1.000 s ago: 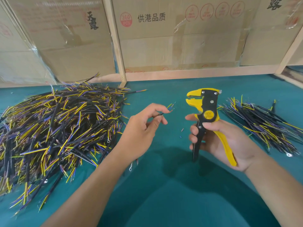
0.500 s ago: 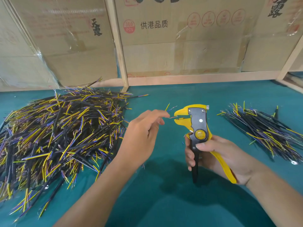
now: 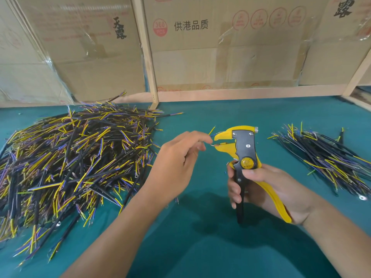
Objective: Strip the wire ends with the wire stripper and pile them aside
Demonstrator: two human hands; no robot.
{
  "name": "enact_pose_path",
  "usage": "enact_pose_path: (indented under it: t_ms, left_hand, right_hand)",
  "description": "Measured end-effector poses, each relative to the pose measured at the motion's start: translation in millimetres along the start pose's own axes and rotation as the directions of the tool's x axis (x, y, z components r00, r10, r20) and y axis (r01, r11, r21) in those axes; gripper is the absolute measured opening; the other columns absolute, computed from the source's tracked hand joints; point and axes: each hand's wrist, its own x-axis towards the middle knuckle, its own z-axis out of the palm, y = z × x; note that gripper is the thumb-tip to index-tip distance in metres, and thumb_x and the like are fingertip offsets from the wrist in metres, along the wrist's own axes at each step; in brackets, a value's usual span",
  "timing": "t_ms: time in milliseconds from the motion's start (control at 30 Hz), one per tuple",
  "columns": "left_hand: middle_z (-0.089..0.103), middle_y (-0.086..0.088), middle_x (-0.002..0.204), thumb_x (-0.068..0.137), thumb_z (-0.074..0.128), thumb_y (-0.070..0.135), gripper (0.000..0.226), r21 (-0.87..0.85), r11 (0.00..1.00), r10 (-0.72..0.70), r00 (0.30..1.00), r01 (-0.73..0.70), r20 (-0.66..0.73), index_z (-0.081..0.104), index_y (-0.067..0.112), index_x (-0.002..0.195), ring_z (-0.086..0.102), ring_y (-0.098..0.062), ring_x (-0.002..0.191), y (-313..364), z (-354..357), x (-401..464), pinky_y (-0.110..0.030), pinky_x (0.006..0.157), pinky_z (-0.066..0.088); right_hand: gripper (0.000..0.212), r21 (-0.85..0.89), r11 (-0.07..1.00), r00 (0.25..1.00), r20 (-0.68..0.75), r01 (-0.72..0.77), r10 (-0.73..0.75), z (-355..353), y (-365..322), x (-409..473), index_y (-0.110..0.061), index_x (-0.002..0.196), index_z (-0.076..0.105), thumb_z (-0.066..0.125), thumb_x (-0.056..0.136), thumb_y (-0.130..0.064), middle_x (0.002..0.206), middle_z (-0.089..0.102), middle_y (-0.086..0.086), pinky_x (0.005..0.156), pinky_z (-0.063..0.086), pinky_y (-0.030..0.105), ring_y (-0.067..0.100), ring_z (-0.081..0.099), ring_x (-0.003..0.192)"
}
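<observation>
The left hand pinches 1 wire, its bare tip fed into the spread mouth of the wire stripper. The right hand wraps its grip round the handles, above the counter middle. Stripping looks underway; next likely squeeze, then drop it on the right-edge pile.

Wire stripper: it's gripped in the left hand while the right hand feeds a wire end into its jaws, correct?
Hands are swapped. The head view shows the right hand gripping the wire stripper, while the left hand feeds the wire end into its jaws.
</observation>
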Motion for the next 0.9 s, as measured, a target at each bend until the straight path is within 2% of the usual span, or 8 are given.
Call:
enact_pose_path:
  t_ms: [233, 367, 567, 900]
  left_hand:
    - [0.063, 0.004, 0.085, 0.097, 0.053, -0.004, 0.03, 0.011, 1.0, -0.008, 1.0, 0.008, -0.013, 0.068, 0.017, 0.111, 0.044, 0.0, 0.061, -1, -1, 0, -0.007, 0.06, 0.03]
    - [0.065, 0.003, 0.084, 0.098, 0.052, -0.005, 0.03, -0.013, 1.0, -0.022, 1.0, 0.021, -0.004, 0.067, 0.017, 0.111, 0.047, 0.004, 0.062, 0, -1, 0, -0.005, 0.058, 0.029]
    - [0.064, 0.009, 0.085, 0.1, 0.051, 0.002, 0.028, -0.054, 0.998, -0.04, 0.999, 0.041, 0.027, 0.066, 0.022, 0.113, 0.042, -0.006, 0.052, 0, -1, -1, -0.008, 0.052, 0.026]
    - [0.064, 0.01, 0.083, 0.099, 0.053, 0.003, 0.025, -0.057, 0.996, -0.065, 0.997, 0.068, 0.052, 0.06, 0.022, 0.114, 0.044, -0.001, 0.052, 3, 0, -2, -0.004, 0.05, 0.026]
  right_hand:
    - [0.043, -0.029, 1.0, 1.0, 0.012, -0.009, 0.009, 2, 0, 0, -0.006, 0.101, 0.066, 0.082, 0.078, -0.038, 0.082, 0.053, 0.015, 0.075, 0.051, 0.044, 0.031, 0.051, 0.072]
    - [0.044, -0.02, 1.0, 1.0, -0.007, -0.007, 0.007, 5, 1, 1, -0.006, 0.097, 0.066, 0.083, 0.077, -0.042, 0.078, 0.052, 0.014, 0.072, 0.051, 0.043, 0.03, 0.049, 0.069]
    - [0.045, 0.021, 1.0, 0.999, -0.048, -0.019, 0.02, 10, 5, 4, -0.007, 0.086, 0.062, 0.085, 0.074, -0.044, 0.069, 0.043, 0.01, 0.063, 0.047, 0.04, 0.026, 0.043, 0.059]
    - [0.042, -0.001, 1.0, 0.991, -0.132, -0.007, 0.007, 18, 8, 3, -0.011, 0.074, 0.054, 0.078, 0.079, -0.045, 0.063, 0.035, 0.007, 0.05, 0.042, 0.034, 0.021, 0.035, 0.05]
